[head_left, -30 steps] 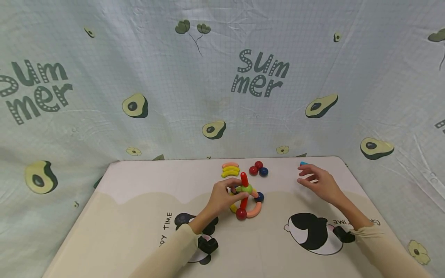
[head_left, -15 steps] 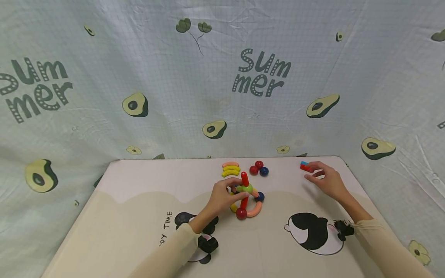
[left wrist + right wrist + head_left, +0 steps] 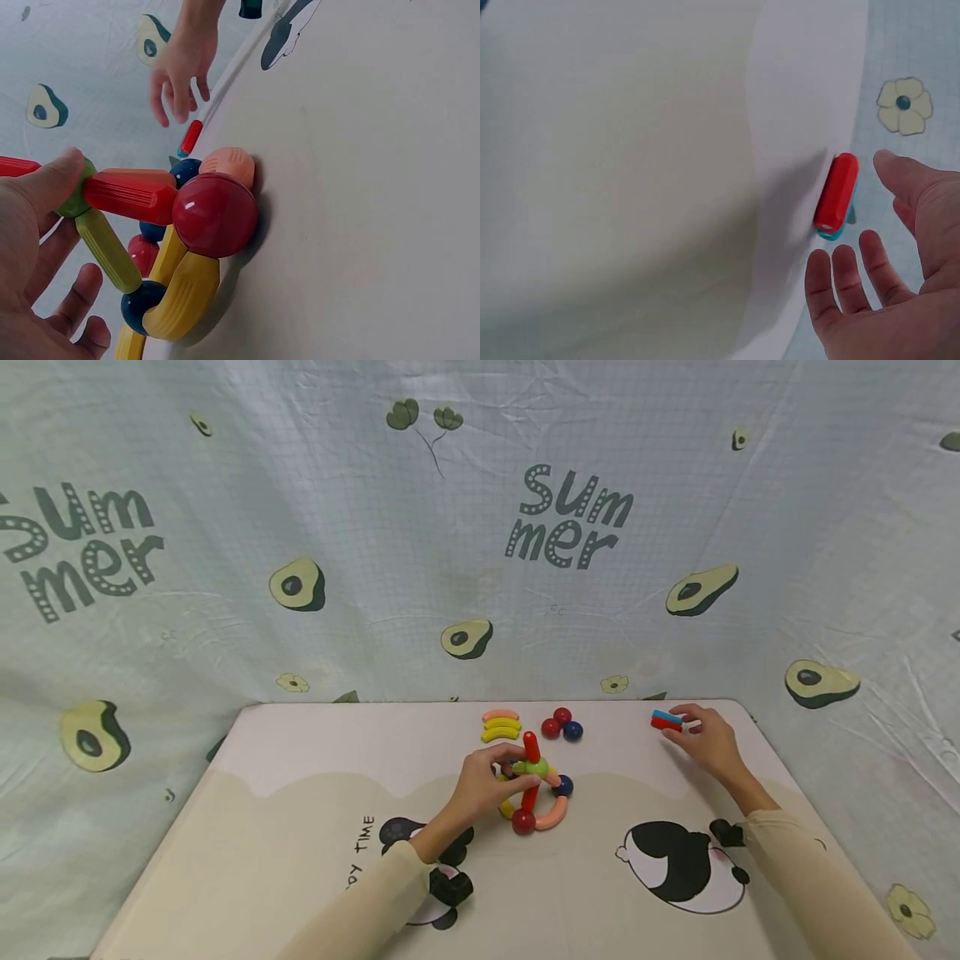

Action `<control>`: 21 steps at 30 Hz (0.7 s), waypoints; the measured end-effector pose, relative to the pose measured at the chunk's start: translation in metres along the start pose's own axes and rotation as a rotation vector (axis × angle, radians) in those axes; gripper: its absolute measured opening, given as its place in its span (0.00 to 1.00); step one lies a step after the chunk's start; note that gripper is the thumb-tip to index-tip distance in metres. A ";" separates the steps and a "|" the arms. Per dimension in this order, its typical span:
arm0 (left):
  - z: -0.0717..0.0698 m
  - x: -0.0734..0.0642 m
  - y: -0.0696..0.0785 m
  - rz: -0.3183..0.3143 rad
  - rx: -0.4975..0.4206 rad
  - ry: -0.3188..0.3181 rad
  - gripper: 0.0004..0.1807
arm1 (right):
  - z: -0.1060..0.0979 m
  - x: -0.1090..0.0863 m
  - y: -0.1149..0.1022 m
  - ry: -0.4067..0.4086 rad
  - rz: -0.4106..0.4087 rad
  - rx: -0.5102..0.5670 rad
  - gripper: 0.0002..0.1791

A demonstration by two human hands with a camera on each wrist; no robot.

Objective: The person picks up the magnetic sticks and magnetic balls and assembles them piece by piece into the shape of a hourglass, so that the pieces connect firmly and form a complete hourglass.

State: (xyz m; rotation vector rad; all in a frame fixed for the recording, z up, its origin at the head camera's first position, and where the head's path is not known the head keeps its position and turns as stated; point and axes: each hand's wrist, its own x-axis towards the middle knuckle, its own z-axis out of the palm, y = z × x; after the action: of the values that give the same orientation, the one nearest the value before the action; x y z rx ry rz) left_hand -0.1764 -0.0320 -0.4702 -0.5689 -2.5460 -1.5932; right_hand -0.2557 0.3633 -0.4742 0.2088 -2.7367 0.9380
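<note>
Left hand (image 3: 483,785) pinches green ball (image 3: 537,768) in build (image 3: 551,813); right hand (image 3: 710,745) parted, holding nothing.
Head view: forearms (image 3: 367,897) enter from 7 and 4 o'clock; red rod (image 3: 838,191), blue rod (image 3: 667,717) at right hand's 10 o'clock. Right wrist view: red mostly hides blue. Left index tip hidden.

The table (image 3: 315,852) is pale pink at the back, beige up front, wavy line between, cartoon faces (image 3: 686,867) printed on it. A ball-and-stick ring (image 3: 552,814) sits around the middle. Behind that there's a pink curved stick (image 3: 500,716) and two yellow ones (image 3: 500,732) lined up, plus two red balls (image 3: 551,727) and a blue ball (image 3: 573,731) bunched nearby. Red rod (image 3: 664,724) and blue rod (image 3: 667,716) are together near the far right corner.
</note>
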 end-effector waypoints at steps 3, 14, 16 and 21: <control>0.000 0.000 0.000 0.002 0.001 -0.003 0.20 | 0.003 0.003 0.004 -0.026 0.048 0.011 0.23; 0.000 0.001 0.001 -0.002 0.006 -0.005 0.19 | 0.007 0.007 0.006 -0.075 0.130 0.033 0.21; 0.000 0.001 0.000 0.000 0.007 -0.004 0.19 | 0.008 0.007 0.007 -0.072 0.138 0.031 0.20; 0.001 0.000 0.000 0.003 0.007 -0.005 0.19 | 0.012 0.007 0.008 -0.061 0.139 0.010 0.18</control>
State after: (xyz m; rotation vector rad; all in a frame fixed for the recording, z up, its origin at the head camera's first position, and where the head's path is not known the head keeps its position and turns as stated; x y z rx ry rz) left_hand -0.1766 -0.0312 -0.4706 -0.5766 -2.5528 -1.5830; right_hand -0.2660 0.3618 -0.4856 0.0495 -2.8331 0.9970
